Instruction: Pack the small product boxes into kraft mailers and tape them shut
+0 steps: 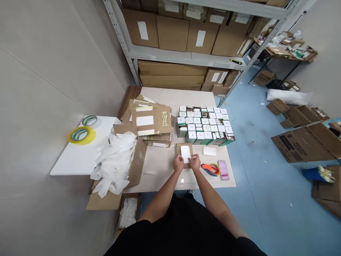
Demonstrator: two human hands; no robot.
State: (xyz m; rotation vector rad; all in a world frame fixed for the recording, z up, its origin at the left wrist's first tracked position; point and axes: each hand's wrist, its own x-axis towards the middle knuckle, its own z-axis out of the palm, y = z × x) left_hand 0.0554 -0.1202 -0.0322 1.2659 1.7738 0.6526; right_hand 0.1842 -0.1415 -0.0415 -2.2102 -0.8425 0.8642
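Note:
A small brown cardboard piece with a white label (pixel 185 152) lies on the pale table (pixel 165 170) right in front of me. My left hand (pixel 178 164) grips its near left corner with fingers curled. My right hand (pixel 195 161) pinches its near right edge. Behind it stands a block of several small green-and-white boxes (pixel 205 126). A loose white card (pixel 209 151) lies just right of the piece.
Flattened brown envelopes (pixel 150 122) and a heap of white plastic bags (pixel 114 161) lie at left. Two tape rolls (pixel 82 135) sit on a white side shelf. A tape dispenser (pixel 210 169) lies at right. Shelving with cartons (pixel 186 35) stands behind; flattened cartons (pixel 303 138) cover the blue floor.

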